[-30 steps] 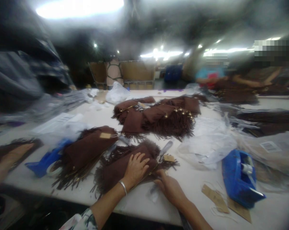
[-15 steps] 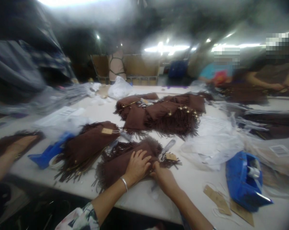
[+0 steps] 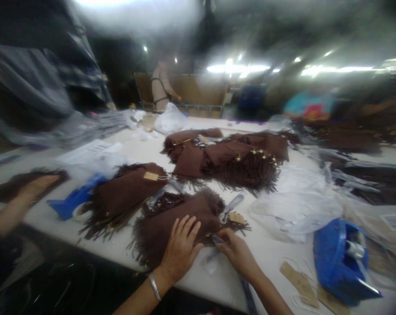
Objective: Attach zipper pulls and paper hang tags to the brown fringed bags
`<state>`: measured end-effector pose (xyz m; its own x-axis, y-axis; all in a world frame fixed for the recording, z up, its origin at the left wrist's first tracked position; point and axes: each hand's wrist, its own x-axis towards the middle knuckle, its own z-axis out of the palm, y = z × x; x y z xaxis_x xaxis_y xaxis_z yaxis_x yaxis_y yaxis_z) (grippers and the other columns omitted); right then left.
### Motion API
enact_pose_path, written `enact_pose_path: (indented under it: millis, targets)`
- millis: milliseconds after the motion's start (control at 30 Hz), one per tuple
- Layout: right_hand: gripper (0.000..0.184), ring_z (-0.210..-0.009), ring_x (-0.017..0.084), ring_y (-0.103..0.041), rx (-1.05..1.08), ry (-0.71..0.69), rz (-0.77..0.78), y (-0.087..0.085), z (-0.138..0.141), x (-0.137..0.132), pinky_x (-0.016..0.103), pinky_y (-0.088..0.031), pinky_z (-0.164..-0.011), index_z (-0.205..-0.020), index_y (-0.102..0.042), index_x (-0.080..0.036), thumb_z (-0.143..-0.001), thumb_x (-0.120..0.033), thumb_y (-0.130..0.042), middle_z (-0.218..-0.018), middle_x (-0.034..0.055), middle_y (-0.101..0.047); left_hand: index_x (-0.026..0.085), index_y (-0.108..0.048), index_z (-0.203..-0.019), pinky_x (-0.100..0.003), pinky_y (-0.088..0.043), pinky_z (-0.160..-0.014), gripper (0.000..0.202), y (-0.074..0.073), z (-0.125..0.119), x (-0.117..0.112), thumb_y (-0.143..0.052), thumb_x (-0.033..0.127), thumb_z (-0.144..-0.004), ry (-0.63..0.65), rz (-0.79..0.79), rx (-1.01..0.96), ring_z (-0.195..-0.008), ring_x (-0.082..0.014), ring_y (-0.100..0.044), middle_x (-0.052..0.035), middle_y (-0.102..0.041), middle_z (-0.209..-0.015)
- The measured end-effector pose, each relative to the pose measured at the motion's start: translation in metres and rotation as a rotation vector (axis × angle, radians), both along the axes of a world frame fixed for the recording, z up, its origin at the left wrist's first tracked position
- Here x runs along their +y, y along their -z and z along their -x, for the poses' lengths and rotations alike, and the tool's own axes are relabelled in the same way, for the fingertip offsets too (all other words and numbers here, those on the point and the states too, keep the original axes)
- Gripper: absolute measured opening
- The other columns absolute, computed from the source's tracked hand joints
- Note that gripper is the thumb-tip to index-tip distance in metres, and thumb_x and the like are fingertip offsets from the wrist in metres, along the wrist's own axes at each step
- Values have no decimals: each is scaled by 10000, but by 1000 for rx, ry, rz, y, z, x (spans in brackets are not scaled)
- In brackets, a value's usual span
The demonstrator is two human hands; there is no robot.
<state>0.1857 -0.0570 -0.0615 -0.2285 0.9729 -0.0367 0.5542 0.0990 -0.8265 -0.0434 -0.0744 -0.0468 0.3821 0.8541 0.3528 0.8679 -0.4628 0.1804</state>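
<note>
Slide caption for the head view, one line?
Left hand flat on a brown fringed bag, right hand at its tagged edge, white table, blue tape dispenser nearby.

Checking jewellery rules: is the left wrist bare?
No, a silver bangle circles the wrist just behind the left hand.

Bare table (image 3: 270,251) between bag (image 3: 171,221) and dispenser (image 3: 340,260)
</note>
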Motion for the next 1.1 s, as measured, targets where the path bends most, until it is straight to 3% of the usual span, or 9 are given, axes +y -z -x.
enact_pose_path:
  millis: [67,200,467,633,833,900,967,1033,1100]
  targets:
    - [165,-867,201,-648,29,15,29,2,4,3,293,-454,-783,-932,-603,-210,-786,-264,-549,-917,29,-705,241,-357,-1433,-568,-234,-1140,576,2,4,-2,-548,340,-898,-6,35,50,-1388,-309,-284,-85,-352,-1509]
    - [194,-826,197,-659,90,26,53,2,9,9,283,-468,-753,-927,-638,-206,-785,-318,-569,-886,22,-722,280,-408,-1401,-536,-266,-1120,508,5,9,5,-526,337,-910,24,78,78,-1356,-307,-324,-48,-336,-1524]
    - [229,-759,203,-648,145,66,143,11,22,15,283,-472,-673,-838,-658,-188,-740,-392,-624,-797,34,-716,254,-467,-1356,-510,-301,-1088,489,-1,19,12,-568,280,-878,122,79,41,-1298,-299,-378,-82,-425,-1458]
    - [323,-573,158,-587,361,218,312,20,41,5,250,-422,-539,-751,-622,-169,-665,-471,-699,-628,7,-660,254,-448,-1368,-472,-345,-1072,472,-4,33,11,-520,212,-904,234,86,70,-1272,-268,-417,-70,-511,-1377]
    - [352,-493,132,-535,520,323,446,26,67,-22,236,-391,-501,-723,-634,-151,-636,-479,-730,-554,2,-633,207,-448,-1366,-426,-416,-1022,444,-8,56,-3,-469,160,-925,259,94,89,-1205,-251,-484,-97,-566,-1294]
    - [373,-490,135,-536,524,340,455,25,74,-30,239,-396,-500,-725,-635,-154,-628,-502,-725,-558,2,-633,202,-450,-1361,-436,-412,-1032,453,-8,59,-19,-475,137,-914,222,114,47,-1208,-252,-484,-101,-561,-1297]
    - [379,-504,144,-544,503,335,415,23,77,-36,246,-407,-508,-715,-626,-163,-632,-522,-712,-566,4,-632,207,-479,-1331,-459,-400,-1046,420,-4,54,-39,-436,133,-920,97,134,-83,-1223,-258,-479,-109,-556,-1297]
    - [370,-526,158,-558,436,314,350,20,78,-38,253,-415,-512,-704,-619,-174,-658,-534,-684,-580,10,-638,205,-540,-1244,-456,-426,-1016,340,6,39,-59,-399,185,-936,-104,219,-326,-1167,-253,-530,-118,-593,-1222]
    - [366,-547,174,-576,351,288,307,17,77,-38,256,-414,-506,-708,-616,-184,-698,-549,-647,-605,20,-655,189,-592,-1094,-387,-518,-849,268,20,18,-73,-406,297,-934,-310,452,-651,-947,-229,-635,-106,-659,-1013]
